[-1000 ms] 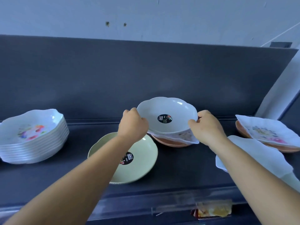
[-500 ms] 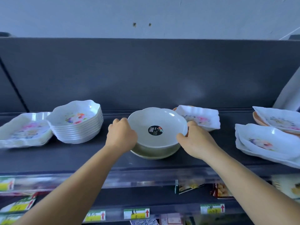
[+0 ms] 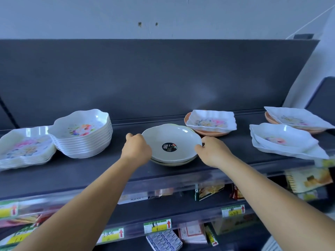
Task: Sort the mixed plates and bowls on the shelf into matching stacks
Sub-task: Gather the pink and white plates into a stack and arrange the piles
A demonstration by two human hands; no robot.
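Observation:
A white round bowl (image 3: 181,137) with a black sticker sits nested on a pale green bowl (image 3: 170,163) in the middle of the dark shelf (image 3: 90,171). My left hand (image 3: 136,148) grips its left rim and my right hand (image 3: 213,151) grips its right rim. Left of them stands a tall stack of white flowered bowls (image 3: 81,136), and further left a stack of square flowered plates (image 3: 25,149). Behind the right hand a square flowered dish (image 3: 211,123) lies on an orange plate (image 3: 188,120).
At the right, stacked white flowered dishes (image 3: 284,142) sit near the shelf's front, and another flowered dish on an orange plate (image 3: 297,120) is behind them. The shelf's clear front rail (image 3: 163,185) runs below my arms. Lower shelves hold packets and price tags (image 3: 157,225).
I lifted the white bowl off the square dish on the orange plate, carried it left and set it on the pale green bowl. The view has pulled back and shows more of the shelf.

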